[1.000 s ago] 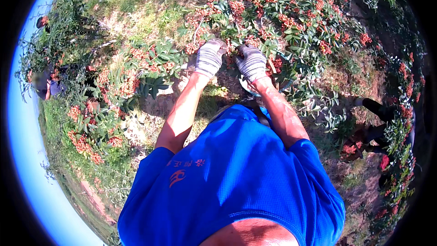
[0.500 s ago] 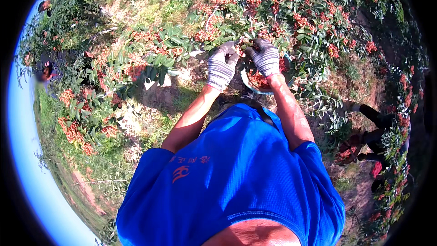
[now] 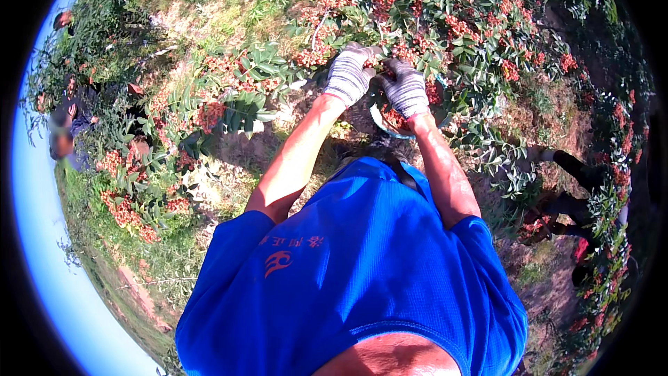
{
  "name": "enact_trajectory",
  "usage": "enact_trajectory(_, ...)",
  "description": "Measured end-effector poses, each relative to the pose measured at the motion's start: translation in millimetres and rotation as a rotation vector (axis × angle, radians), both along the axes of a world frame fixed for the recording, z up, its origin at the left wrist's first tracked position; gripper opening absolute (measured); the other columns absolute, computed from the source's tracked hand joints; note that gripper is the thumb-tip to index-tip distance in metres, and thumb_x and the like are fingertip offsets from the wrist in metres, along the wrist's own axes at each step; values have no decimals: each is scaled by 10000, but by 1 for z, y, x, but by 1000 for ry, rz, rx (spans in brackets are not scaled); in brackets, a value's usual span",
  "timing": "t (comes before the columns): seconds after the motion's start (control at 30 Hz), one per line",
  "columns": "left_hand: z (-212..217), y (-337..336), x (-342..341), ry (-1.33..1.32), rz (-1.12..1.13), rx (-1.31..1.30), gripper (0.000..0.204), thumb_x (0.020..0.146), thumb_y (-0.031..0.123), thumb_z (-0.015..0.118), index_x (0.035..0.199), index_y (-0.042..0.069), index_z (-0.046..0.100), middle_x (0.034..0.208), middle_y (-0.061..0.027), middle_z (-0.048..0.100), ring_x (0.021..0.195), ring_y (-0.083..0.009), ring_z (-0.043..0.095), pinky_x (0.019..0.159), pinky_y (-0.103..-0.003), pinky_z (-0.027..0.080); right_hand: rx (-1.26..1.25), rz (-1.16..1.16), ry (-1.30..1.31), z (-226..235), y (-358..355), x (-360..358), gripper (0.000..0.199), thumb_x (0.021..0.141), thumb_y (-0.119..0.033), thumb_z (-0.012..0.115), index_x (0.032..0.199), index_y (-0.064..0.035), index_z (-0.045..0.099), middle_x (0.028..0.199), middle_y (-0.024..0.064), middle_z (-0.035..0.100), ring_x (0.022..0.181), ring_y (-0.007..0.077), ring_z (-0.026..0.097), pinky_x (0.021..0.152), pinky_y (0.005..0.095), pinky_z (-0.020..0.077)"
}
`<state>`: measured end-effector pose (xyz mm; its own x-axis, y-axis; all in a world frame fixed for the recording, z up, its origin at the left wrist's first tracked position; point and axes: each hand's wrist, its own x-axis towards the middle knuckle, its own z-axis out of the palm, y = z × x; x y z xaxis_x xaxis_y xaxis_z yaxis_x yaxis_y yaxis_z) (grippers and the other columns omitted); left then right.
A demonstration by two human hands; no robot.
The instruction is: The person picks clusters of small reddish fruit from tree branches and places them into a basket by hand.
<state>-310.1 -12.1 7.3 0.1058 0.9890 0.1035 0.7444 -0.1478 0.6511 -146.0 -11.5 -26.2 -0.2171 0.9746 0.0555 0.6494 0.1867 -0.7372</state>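
Note:
Both my hands wear grey knit gloves and reach into a leafy bush full of red berry clusters (image 3: 445, 24). My left hand (image 3: 346, 74) is closed around a leafy twig (image 3: 379, 54) of the bush. My right hand (image 3: 406, 88) sits right beside it, its fingers pinched on a small red berry cluster (image 3: 385, 64) on the same twig. Just below my right wrist hangs a round container (image 3: 387, 122) with red berries in it, partly hidden by the hand. My blue shirt (image 3: 362, 264) fills the lower part of the view.
More bushes with red clusters (image 3: 209, 115) spread to the left over dry grass and bare soil (image 3: 223, 0). A person (image 3: 62, 129) stands at the far left edge. Another person in dark clothes (image 3: 574, 191) is among the bushes on the right.
Both hands have risen further into the bush and closed in on the same twig. The container has come up with the right hand.

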Motion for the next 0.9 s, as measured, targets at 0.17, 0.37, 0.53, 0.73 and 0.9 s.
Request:
enact_trajectory(0.17, -12, 20, -4, -98, -153, -56, 284, 705, 42, 750, 986, 52, 710, 960, -177, 631, 919, -340, 623, 819, -376, 509, 0, -28, -14, -7, -1, 2, 377, 765, -235, 759, 1101, -86, 680, 1039, 186, 666, 956, 359, 644, 829, 425, 522)
enact_trajectory(0.37, -21, 35, -13, 29, -40, -69, 186, 763, 155, 740, 915, 50, 727, 887, -177, 690, 830, -319, 662, 772, -389, 514, 1, -49, 9, -8, -1, 4, 385, 763, -252, 764, 1102, -89, 683, 1043, 186, 674, 951, 349, 657, 836, 418, 522)
enact_trajectory(0.53, -24, 28, -11, -74, 60, -141, 173, 771, 103, 706, 923, 20, 703, 874, -184, 691, 818, -322, 668, 760, -380, 515, -43, -103, 59, -4, -3, 4, 319, 761, -221, 763, 1049, -96, 707, 959, 146, 696, 890, 316, 674, 793, 397, 530)
enact_trajectory(0.73, -28, 26, -21, -577, 379, -343, 145, 820, 42, 665, 955, -8, 675, 763, -97, 683, 731, -175, 665, 600, -300, 509, -86, -146, 110, -7, -1, 1, 317, 762, -222, 763, 1044, -88, 711, 980, 145, 700, 904, 317, 672, 821, 382, 526)
enact_trajectory(0.9, -6, 15, -20, -705, 350, -425, 96, 894, 59, 620, 958, -13, 621, 866, -97, 678, 652, -180, 664, 482, -283, 494, -156, -152, 261, -3, -1, 2, 349, 753, -179, 788, 1068, -55, 702, 999, 165, 700, 901, 284, 683, 826, 347, 530)
